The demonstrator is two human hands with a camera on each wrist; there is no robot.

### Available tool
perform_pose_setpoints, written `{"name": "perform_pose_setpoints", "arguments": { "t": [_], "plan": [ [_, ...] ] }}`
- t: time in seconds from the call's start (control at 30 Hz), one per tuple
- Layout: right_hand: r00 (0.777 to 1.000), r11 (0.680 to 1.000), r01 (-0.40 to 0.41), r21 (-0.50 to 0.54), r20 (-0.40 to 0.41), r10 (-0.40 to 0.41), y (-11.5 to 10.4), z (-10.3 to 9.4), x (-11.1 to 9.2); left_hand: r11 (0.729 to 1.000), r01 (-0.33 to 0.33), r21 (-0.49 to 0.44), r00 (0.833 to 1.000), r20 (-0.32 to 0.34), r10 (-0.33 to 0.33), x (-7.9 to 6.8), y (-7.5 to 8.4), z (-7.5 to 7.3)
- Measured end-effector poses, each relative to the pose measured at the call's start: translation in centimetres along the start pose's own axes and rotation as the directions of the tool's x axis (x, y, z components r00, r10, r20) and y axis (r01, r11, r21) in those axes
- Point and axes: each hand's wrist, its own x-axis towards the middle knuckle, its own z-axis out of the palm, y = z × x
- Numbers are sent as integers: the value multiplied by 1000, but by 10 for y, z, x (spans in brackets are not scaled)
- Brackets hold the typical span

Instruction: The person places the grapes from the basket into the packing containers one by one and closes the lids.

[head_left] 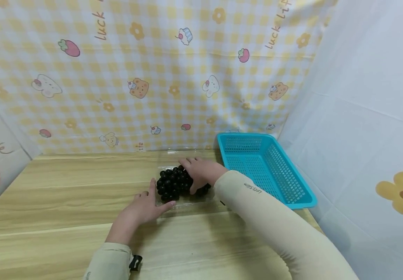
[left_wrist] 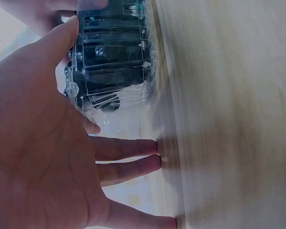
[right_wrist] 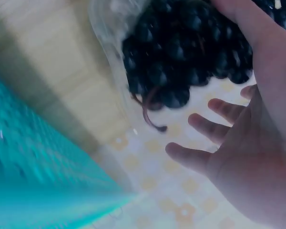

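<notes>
Black grapes (head_left: pixel 171 184) lie bunched in a clear plastic box (head_left: pixel 194 203) on the wooden table, with its see-through lid (head_left: pixel 173 156) folded back behind. My left hand (head_left: pixel 141 210) is spread at the box's near left corner, its thumb along the front edge. In the left wrist view, some of its straight fingers reach down to the tabletop. Over the right part of the grapes is my right hand (head_left: pixel 203 172), thumb against the fruit. Its other fingers (right_wrist: pixel 188 157) are spread beyond the bunch, apart from it in the right wrist view. A brown stem (right_wrist: pixel 147 114) sticks out there.
A blue perforated plastic basket (head_left: pixel 269 167) stands right of the box, by the table's right edge. Behind the table hangs a yellow checked cloth (head_left: pixel 173 62). White sheeting (head_left: pixel 365 116) closes off the right side.
</notes>
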Motion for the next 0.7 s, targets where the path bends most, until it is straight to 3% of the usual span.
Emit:
{"name": "perform_pose_setpoints", "arguments": {
  "t": [0.4,0.7],
  "plan": [
    [999,1000,-5,23,35,4,21,-62,-28,1000,2,-20,1000,6,-2,-2,-1,0],
    [991,995,-99,17,94,97,47,-94,-52,1000,-2,-10,1000,-3,2,0,-1,2]
  ]
}}
